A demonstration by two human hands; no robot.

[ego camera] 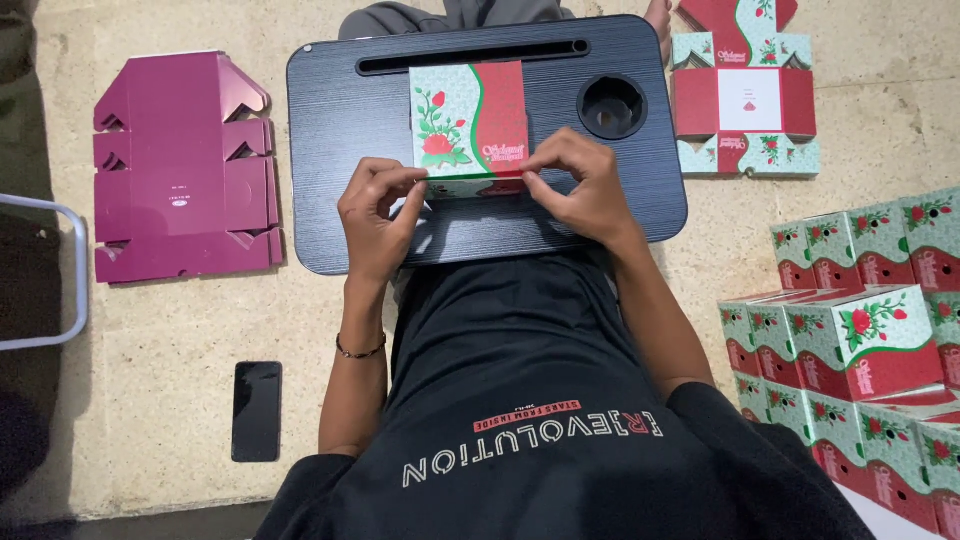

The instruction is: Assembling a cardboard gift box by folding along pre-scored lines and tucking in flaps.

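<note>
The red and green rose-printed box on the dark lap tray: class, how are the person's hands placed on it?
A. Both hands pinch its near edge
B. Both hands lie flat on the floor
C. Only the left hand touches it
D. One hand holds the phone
A: the left hand and the right hand both grip the near edge of the box on the lap tray.
</note>
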